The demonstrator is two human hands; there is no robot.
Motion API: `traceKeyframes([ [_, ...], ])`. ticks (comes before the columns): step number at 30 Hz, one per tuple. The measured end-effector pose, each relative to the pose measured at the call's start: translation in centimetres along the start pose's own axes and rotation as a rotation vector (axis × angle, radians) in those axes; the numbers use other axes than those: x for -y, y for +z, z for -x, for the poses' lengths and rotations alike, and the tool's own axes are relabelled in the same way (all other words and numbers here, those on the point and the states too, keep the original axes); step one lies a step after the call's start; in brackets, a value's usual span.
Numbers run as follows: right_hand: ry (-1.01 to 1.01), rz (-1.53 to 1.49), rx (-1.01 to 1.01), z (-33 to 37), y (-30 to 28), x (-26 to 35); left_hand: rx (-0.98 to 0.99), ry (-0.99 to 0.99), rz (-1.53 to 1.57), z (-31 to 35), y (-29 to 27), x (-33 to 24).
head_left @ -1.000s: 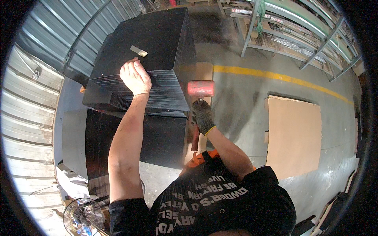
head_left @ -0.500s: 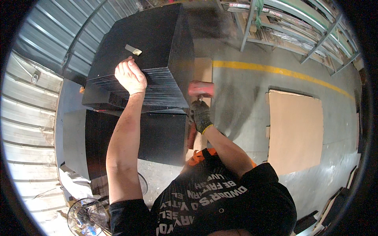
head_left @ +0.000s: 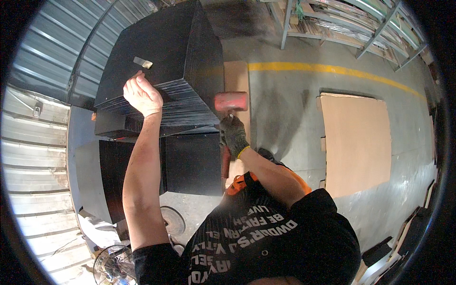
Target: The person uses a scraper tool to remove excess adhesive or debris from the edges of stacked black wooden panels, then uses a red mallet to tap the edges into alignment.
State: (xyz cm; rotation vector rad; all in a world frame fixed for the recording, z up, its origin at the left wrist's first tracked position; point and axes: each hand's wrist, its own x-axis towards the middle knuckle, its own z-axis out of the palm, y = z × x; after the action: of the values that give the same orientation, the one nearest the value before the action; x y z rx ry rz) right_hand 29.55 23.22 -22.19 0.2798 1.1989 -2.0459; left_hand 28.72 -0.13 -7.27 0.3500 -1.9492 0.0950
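Observation:
A tall stack of black sheets point(head_left: 147, 45) stands in front of me, its near edges showing as many thin layers. My bare left hand point(head_left: 144, 95) is at the stack's near top edge, fingers curled in; whatever they hold is hidden. Just beyond the fingertips, a flat grey strip with a pale yellow end point(head_left: 143, 62) lies on top. In a dark knitted glove, my right hand point(head_left: 233, 133) is closed around the handle of a red mallet point(head_left: 232, 101). The mallet's head is by the stack's right side; I cannot tell whether they touch.
Black panels point(head_left: 194, 161) stand below the stack, nearer me. A tan board point(head_left: 356, 142) lies on the floor at right. Metal racking point(head_left: 342, 40) holds long pieces at far right. A corrugated wall point(head_left: 35, 156) runs along the left; a fan point(head_left: 114, 266) stands at lower left.
The whole view has shifted, so the stack appears farther left. Relative to the stack, the mallet has come slightly closer to its right side. My left hand keeps its place at the edge.

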Motion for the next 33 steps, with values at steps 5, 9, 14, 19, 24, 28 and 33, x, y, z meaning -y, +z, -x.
traceKeyframes([
  [5,-0.042,0.097,0.054,0.1,0.8,-0.3,-0.021,0.004,0.036,-0.1,0.0,0.1],
  [9,-0.196,0.426,0.066,-2.3,-0.7,-2.2,0.004,0.0,0.027,-0.3,0.0,-0.3],
  [14,0.061,0.006,-0.066,0.2,1.6,0.6,-0.032,0.017,0.016,0.2,0.1,0.1],
  [19,-0.014,0.205,0.082,-1.4,-0.9,0.0,-0.005,-0.002,0.011,-0.1,0.1,0.0],
  [24,0.085,0.081,-0.043,-2.3,-1.3,-0.4,-0.013,-0.008,-0.003,0.0,0.1,-0.1],
  [28,0.004,0.562,0.203,-4.0,-2.6,-1.9,-0.018,0.015,0.015,0.1,0.3,0.3],
  [33,-0.041,0.263,-0.096,-5.5,-3.4,-4.4,-0.011,0.013,-0.007,-0.1,0.4,-0.2],
])
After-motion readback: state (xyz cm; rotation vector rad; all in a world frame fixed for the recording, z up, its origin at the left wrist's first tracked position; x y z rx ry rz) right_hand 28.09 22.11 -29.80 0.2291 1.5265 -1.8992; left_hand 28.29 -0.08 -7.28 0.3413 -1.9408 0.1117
